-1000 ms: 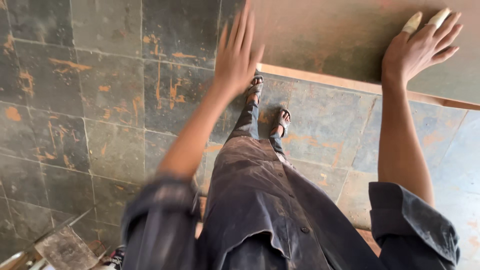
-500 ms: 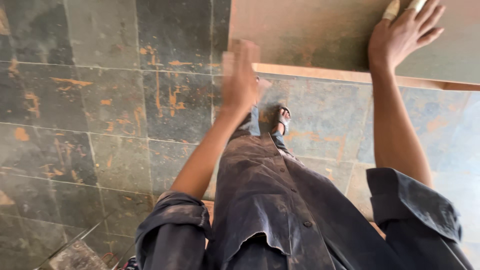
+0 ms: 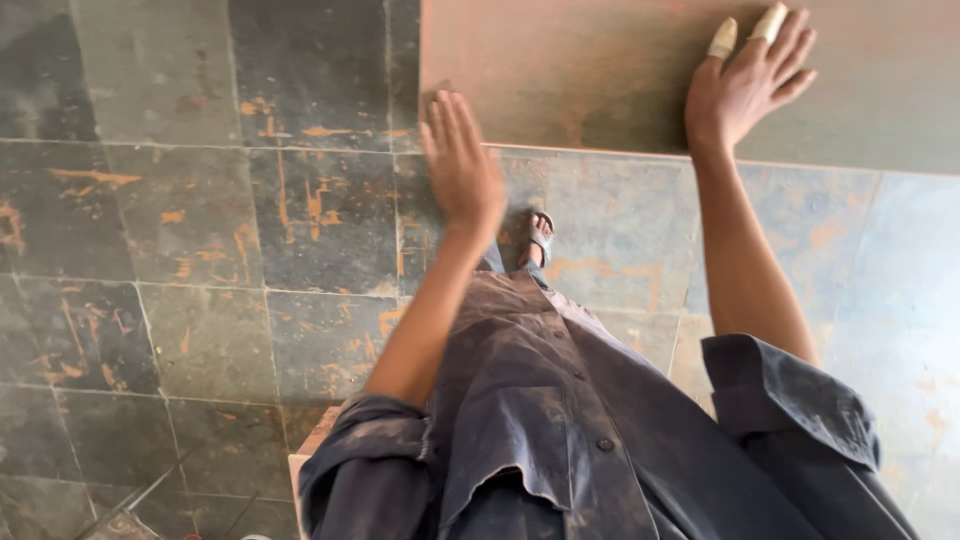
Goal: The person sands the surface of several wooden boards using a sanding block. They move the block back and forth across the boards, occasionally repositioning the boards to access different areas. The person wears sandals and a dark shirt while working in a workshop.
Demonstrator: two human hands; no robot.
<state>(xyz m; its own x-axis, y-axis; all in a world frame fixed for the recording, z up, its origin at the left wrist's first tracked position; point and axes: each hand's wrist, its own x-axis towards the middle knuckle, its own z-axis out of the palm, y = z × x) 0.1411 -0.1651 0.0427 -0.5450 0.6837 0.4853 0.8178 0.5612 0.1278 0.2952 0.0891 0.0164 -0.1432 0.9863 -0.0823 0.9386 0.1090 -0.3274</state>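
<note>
The big brown tile [image 3: 600, 70] lies flat across the far right of the floor, its near edge a pale line running off to the right, and we have both hands at it. Our right hand [image 3: 745, 85] lies on top of its surface, palm down, fingers spread wide and gripping nothing, with pale wraps on two fingertips [image 3: 722, 38]. Our left hand [image 3: 462, 165] is at the tile's near left corner, fingers straight and pressed together, slightly blurred; we cannot tell whether it touches the corner or hovers just above it. Below the hands, our sandalled foot [image 3: 538, 232] stands on the laid tile floor [image 3: 200, 230], dark grey slabs streaked with orange stains. Nearest us hang our dusty dark blue shirt [image 3: 560, 420] and its rolled sleeves.
</note>
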